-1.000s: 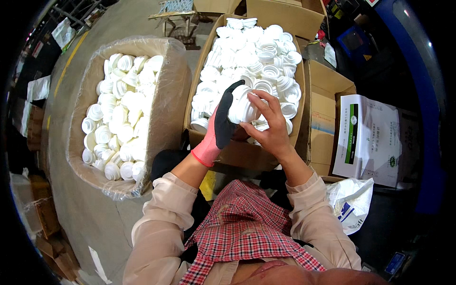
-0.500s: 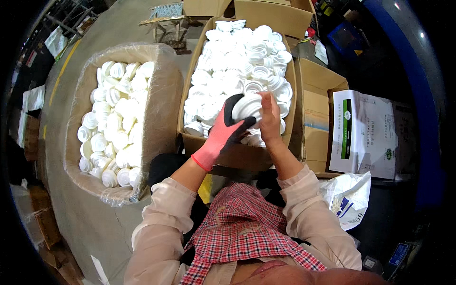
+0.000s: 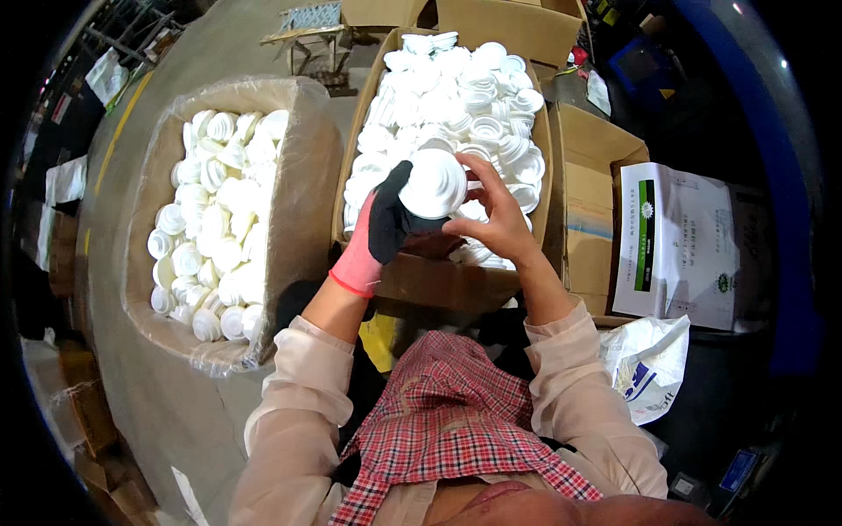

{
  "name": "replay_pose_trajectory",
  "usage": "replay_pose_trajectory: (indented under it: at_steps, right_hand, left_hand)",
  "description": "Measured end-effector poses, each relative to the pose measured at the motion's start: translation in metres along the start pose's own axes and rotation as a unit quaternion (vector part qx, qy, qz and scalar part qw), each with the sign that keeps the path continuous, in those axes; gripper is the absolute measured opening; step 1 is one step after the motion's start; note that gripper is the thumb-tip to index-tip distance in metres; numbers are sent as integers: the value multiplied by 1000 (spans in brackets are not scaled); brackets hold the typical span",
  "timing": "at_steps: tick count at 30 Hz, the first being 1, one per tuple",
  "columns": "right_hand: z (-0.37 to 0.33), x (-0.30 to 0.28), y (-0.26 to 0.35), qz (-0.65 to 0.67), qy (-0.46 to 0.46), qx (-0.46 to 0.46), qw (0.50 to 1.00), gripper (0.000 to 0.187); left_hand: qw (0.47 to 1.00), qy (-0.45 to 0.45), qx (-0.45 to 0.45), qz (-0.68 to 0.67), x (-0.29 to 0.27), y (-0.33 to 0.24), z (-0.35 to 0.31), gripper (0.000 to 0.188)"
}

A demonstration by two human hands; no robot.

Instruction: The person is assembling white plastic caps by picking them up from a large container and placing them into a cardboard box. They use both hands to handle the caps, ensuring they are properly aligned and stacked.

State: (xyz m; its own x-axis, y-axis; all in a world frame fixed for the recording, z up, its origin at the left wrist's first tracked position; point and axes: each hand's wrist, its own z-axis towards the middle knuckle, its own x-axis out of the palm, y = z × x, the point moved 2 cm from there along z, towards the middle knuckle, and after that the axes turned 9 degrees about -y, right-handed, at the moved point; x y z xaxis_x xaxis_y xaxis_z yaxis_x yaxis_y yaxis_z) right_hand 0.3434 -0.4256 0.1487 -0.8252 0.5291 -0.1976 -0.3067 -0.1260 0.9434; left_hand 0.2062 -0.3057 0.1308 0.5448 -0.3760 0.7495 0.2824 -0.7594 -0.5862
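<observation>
My left hand [image 3: 380,223], in a pink glove with black-coated fingers, is closed on a white round plastic piece [image 3: 433,184]. The piece has stepped rings like a lid, and its broad face is turned up. Just right of it is my bare right hand [image 3: 498,215], fingers curved and apart. Its index fingertip is close to the piece's edge; whether it touches cannot be made out. Both hands are over the near end of a cardboard box [image 3: 548,188] heaped with similar white round pieces [image 3: 438,105].
At left stands a plastic-lined box [image 3: 307,188] with more white pieces [image 3: 210,232]. A cardboard box [image 3: 588,167] and a white printed sheet [image 3: 671,245] lie at right, above a white plastic bag [image 3: 653,359]. A small stool [image 3: 311,26] is at the far side.
The white piece has tilted from edge-on to face-up and shifted slightly left and nearer. My right hand's fingers have spread away from it, while my left hand keeps hold.
</observation>
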Motion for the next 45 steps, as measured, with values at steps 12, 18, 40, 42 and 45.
replay_pose_trajectory:
  at_steps: [12, 18, 40, 42, 45]
  right_hand:
    - [-10, 3, -2, -200, -24, -163, 966, 96]
    - [-14, 9, 6, -186, -19, -169, 968, 90]
    - [21, 13, -147, -455, 56, 144, 877, 21]
    - [17, 6, -165, -465, 22, 127, 876, 14]
    - [13, 0, -146, -436, 76, 173, 880, 34]
  left_hand:
    - [996, -8, 23, 91, 5, 3, -7, 39]
    - [943, 7, 156, 294, -5, 7, -7, 33]
    - [962, -56, 212, -165, -98, -55, 3, 46]
    - [967, -103, 233, -32, -87, -48, -2, 44]
    - [979, -96, 173, -38, -67, -36, -3, 32]
